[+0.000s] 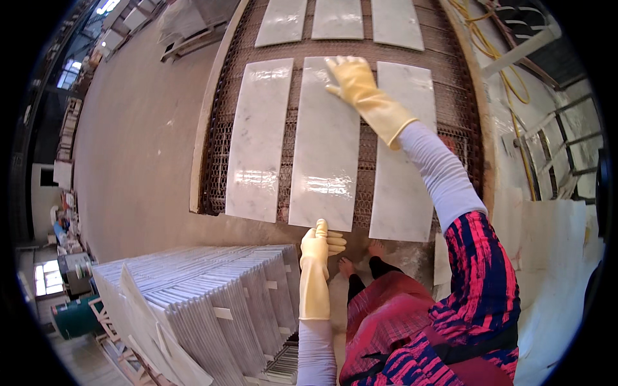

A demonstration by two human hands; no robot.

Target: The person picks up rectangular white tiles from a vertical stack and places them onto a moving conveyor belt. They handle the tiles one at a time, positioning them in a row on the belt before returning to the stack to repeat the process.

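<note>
A long white marble slab (324,141) with faint grey marks lies in the middle of the near row on a mesh conveyor belt (219,135). My right hand (353,78), in a cream rubber glove, rests on the slab's far end by its right corner, fingers spread. At the near end is my left hand (318,246), also gloved. Its thumb reaches the slab's front edge, and the fingers stretch out to the right just below that edge. Similar slabs lie on either side, a left one (256,141) and a right one (404,174), the latter partly under my right forearm.
Several more slabs (337,19) lie farther up the belt. A tall stack of thin slabs (212,296) stands at the lower left, close to my left forearm. Yellow hose (508,71) and a metal frame (560,138) are on the right. My bare feet (347,267) show below the belt's end.
</note>
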